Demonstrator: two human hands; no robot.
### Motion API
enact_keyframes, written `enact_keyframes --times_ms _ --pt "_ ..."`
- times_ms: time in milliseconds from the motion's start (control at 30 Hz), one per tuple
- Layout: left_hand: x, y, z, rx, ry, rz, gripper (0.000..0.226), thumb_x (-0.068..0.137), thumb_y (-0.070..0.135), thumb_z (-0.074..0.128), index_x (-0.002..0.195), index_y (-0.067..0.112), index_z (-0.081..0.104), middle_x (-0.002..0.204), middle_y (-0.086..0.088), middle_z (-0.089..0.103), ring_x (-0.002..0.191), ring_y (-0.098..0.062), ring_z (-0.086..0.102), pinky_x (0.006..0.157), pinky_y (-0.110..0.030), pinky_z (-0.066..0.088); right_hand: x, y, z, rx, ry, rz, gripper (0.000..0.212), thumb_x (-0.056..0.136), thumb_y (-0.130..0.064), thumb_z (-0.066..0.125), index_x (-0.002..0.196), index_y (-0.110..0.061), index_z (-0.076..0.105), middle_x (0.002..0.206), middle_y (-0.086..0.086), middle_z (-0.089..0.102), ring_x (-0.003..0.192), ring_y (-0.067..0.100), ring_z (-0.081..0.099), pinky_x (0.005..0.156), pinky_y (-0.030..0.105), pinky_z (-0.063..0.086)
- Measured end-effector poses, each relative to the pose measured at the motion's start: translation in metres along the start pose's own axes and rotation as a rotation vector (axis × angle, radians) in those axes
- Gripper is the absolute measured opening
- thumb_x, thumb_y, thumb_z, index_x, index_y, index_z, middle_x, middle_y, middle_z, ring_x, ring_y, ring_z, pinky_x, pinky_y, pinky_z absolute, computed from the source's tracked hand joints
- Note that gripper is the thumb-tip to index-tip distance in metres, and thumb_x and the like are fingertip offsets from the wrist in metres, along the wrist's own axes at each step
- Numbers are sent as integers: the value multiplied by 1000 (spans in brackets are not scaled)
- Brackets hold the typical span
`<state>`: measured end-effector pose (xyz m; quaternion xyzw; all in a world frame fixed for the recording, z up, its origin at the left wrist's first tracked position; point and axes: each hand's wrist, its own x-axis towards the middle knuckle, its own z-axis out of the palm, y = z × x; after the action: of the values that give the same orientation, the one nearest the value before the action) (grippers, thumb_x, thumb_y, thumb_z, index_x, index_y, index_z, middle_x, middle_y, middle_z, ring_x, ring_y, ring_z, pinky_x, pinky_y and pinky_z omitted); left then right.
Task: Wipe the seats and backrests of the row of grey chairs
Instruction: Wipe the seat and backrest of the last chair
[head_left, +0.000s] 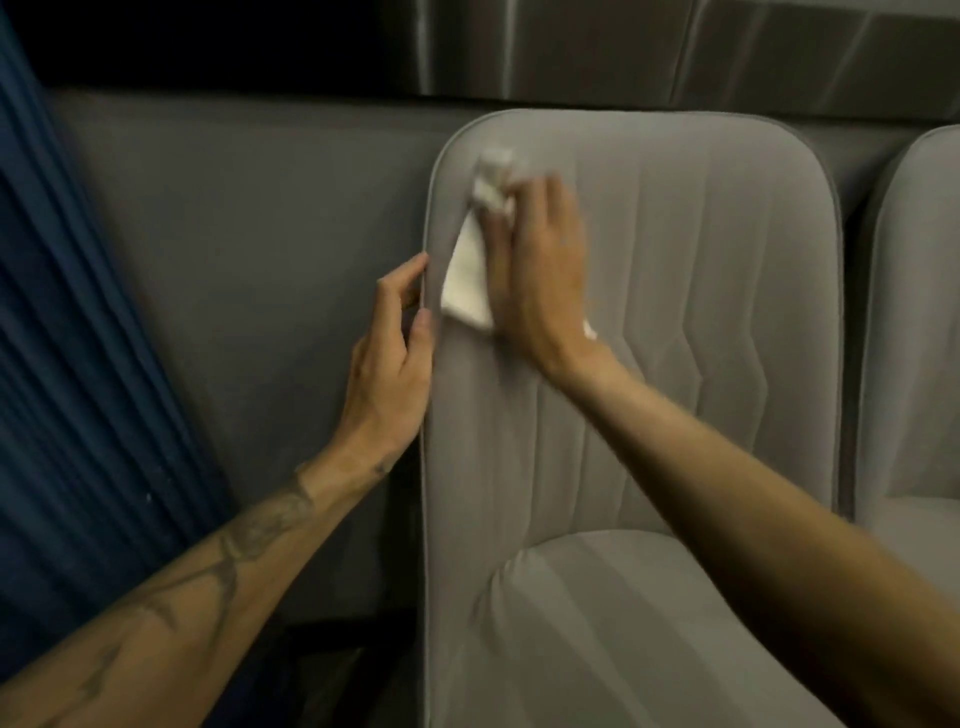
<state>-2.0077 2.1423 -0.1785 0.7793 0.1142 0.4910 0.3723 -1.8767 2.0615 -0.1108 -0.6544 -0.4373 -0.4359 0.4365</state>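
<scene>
The limp white wiping cloth (470, 275) lies high on the left of the grey stitched fabric backrest (701, 312), pressed there by the flat, straight-fingered right hand (540, 270); light and floppy, it probably bunches unless held under the whole palm. The left hand (395, 358) pinches the backrest's piped left edge, beside a blue pleated curtain (78, 364). No writing is readable.

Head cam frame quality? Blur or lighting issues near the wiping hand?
Head view: dim, warm light; right hand and white cloth smeared by motion blur; left hand, holding the backrest edge, is fairly sharp; top-left corner nearly black.
</scene>
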Motion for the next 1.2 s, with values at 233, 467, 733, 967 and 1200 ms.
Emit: enact_keyframes --times_ms 233,467,733,967,1200 --pt "0 -4 -16 37 -87 -101 29 109 17 51 137 14 58 122 2 69 111 -11 66 98 -39 56 30 -3 -6 -80 -122 -275 30 103 -30 50 99 -3 60 99 17 56 84 31 53 73 42 44" --pt "-14 -8 -31 243 -206 36 39 110 20 48 148 18 51 134 0 61 119 -16 61 101 -42 52 -20 -13 -4 -10 -202 -306 29 103 -29 53 100 -1 62 98 16 55 82 25 51 72 40 44" --pt "-39 -18 -43 398 -350 66 56 111 42 34 164 28 24 137 4 54 119 -13 58 98 -41 53 46 -11 -1 -126 -120 -324 33 105 -34 47 100 -4 60 101 17 57 84 29 53 73 40 45" --pt "-69 -32 -53 473 -402 112 54 109 36 42 161 27 33 124 10 54 105 -6 55 87 -29 50 -111 -12 -17 53 -336 -311 26 102 -27 54 97 -3 60 92 15 55 79 27 49 70 43 42" --pt "-121 -43 -53 449 -469 53 65 108 46 38 166 36 10 133 10 53 112 -7 56 96 -32 51 -81 -12 -14 -22 -261 -355 24 103 -32 52 101 -8 57 95 13 55 81 25 48 72 36 40"
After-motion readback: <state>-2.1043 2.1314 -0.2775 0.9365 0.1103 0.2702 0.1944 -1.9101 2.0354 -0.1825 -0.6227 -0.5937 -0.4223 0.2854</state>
